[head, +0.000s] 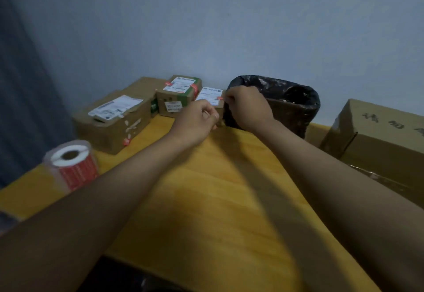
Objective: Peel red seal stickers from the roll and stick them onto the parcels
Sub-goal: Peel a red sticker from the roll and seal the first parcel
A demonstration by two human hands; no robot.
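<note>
Right hand pinches red sticker on small parcel; left hand curled just left, grip unclear. Black-lined bin right of pinch, contents unclear. Sticker roll far left.

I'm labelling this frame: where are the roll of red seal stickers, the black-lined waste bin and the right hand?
Roll of red seal stickers (73, 165), head view, red outer wrap.
Black-lined waste bin (296, 99), head view, liner's inside.
Right hand (247, 105), head view, back of hand.
</note>
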